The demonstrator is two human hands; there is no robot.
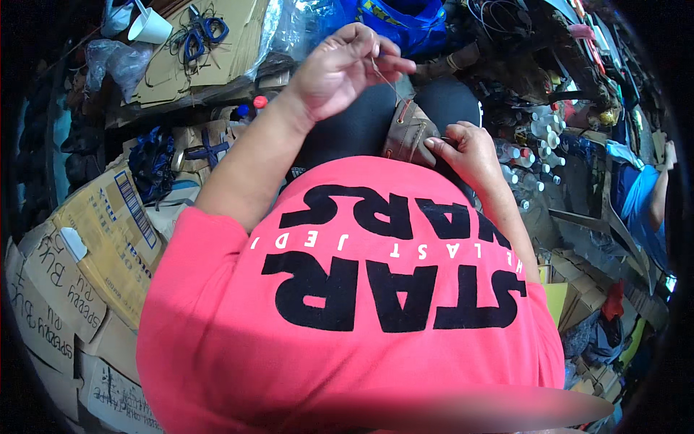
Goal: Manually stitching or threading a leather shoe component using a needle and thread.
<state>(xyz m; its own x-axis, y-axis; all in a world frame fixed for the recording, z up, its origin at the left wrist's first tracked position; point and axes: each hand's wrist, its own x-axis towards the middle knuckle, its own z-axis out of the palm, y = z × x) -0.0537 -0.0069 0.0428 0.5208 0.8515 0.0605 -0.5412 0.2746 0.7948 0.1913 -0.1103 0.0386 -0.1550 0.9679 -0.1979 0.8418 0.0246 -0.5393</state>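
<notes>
A brown shoe upper [409,134] with eyelets and orange stitches rests on my lap between my dark-trousered thighs. My right hand [468,153] pinches its right side, thumb on top and fingers curled. Raised above and left of it, my left hand [350,66] has thumb and forefinger closed on a thin brown thread [384,78], the other fingers stretched out. The thread runs from those fingertips down to the upper's top edge. Whether a needle is in either hand is too small to tell.
Blue-handled scissors [195,45] and dark thread scraps lie on cardboard at the upper left, near a white cup [150,26]. A blue bag [405,25] is ahead. Plastic bottles [531,155] crowd the right; cardboard boxes [108,239] fill the left. Another person's blue sleeve [643,206] shows far right.
</notes>
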